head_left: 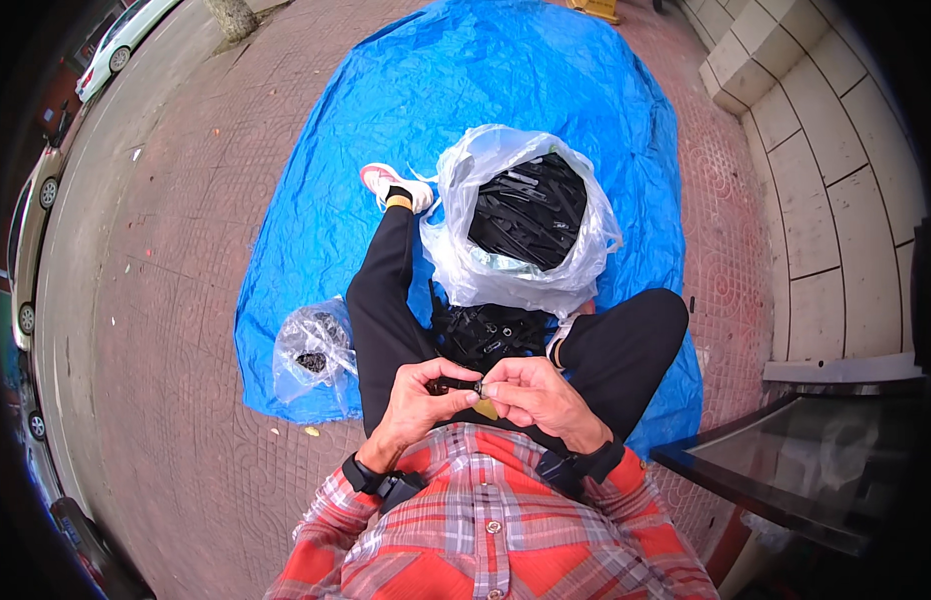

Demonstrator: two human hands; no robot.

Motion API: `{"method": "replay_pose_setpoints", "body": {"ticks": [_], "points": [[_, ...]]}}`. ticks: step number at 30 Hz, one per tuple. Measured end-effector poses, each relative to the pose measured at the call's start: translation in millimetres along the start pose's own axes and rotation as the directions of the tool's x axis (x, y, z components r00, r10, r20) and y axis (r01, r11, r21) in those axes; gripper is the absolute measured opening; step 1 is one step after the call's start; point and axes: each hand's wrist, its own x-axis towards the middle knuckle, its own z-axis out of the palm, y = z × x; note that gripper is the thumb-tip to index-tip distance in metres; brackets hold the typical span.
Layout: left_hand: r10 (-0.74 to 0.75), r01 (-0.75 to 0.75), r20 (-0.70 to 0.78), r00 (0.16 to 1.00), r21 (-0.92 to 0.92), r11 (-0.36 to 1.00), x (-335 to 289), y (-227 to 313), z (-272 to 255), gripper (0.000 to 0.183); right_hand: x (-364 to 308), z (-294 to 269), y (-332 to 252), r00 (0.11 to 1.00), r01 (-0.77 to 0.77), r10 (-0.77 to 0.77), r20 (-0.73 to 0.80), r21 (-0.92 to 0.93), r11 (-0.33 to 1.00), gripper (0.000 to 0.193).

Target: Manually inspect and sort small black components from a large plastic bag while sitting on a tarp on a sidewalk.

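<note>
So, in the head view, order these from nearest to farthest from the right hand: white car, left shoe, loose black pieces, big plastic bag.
1. Loose black pieces: ahead-left of the right hand.
2. Big plastic bag: beyond the pieces.
3. Left shoe: left of the bag.
4. White car: far upper left.

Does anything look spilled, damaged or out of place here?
A small dark strip lies on the reddish patterned paving, beside the right edge of the wrinkled blue plastic tarp. It looks stray because the loose black pieces are heaped beside and inside the large translucent white plastic bag.
</note>
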Motion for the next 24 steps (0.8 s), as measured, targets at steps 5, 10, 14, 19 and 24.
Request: {"method": "replay_pose_setpoints", "body": {"ticks": [5,10,14,19,24], "points": [[0.099,-0.090,-0.202,0.974,0.056,0.994,6,-4,12,0.017,11,7,14,0.948,0.167,-0.244,-0.204,-0.335,0.927,0.013],[0.341,-0.229,-0.221,0.914,0.414,0.881,17,-15,11,0.016,17,30,12,0.752,0.261,-0.653,-0.090,-0.868,0.421,0.018],[0.301,-0.219,-0.218,0.928,0.333,0.917,14,-11,14,0.012,29,23,23,0.554,0.321,-0.830,-0.073,-0.900,0.294,0.018],[0.150,-0.173,-0.243,0.958,-0.078,0.982,21,-2,20,0.011,36,17,27,0.812,0.314,-0.435,-0.390,-0.337,0.888,0.029],[0.462,-0.257,-0.087,0.882,0.733,0.629,13,12,28,0.012,38,16,35,0.735,0.295,-0.553,-0.392,-0.549,0.782,0.025]]}}
